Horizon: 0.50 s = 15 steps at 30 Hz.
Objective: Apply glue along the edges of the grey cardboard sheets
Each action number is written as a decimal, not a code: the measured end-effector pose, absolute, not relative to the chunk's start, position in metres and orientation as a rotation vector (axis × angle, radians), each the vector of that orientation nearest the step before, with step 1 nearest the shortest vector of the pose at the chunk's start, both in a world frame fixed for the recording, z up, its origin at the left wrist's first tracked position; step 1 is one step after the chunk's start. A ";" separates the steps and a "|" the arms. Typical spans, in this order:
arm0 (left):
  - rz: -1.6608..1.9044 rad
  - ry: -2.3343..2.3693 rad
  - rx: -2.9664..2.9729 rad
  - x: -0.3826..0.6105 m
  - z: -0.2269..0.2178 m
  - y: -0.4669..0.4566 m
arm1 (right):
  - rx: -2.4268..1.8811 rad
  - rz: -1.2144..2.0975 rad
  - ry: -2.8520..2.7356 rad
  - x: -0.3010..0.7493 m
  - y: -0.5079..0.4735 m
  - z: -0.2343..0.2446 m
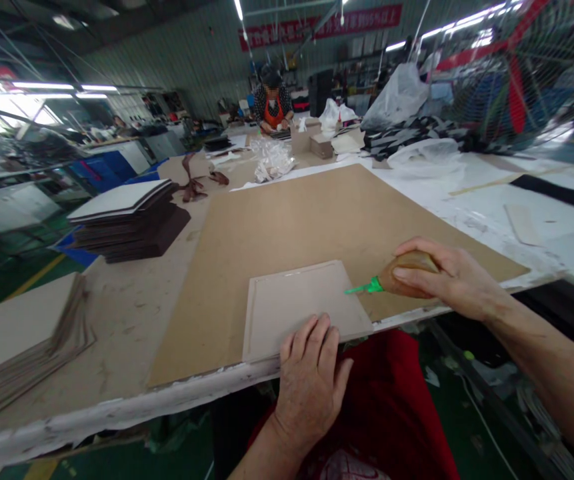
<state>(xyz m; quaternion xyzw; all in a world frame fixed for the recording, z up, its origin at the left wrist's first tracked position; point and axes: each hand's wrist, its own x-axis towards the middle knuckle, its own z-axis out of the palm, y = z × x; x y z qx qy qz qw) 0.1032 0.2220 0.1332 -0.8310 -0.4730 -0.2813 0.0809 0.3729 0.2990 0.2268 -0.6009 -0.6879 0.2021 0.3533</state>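
A pale grey square board (297,303) lies on a large brown cardboard sheet (307,220) at the near table edge. My left hand (311,380) rests flat on the board's near edge, fingers stretched out. My right hand (447,277) is closed round a brown squeeze bottle (401,275) with a green nozzle (361,289). The nozzle tip touches or hovers at the board's right edge.
A stack of pale boards (21,333) sits at the near left, and a dark stack topped with a white sheet (127,220) lies further back. Plastic bags (271,160) and dark material (411,133) lie beyond. Another person (271,100) works at the far end.
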 end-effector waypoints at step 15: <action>-0.615 -1.688 -2.657 0.119 0.178 0.248 | -1.216 0.999 -0.803 0.374 0.276 0.177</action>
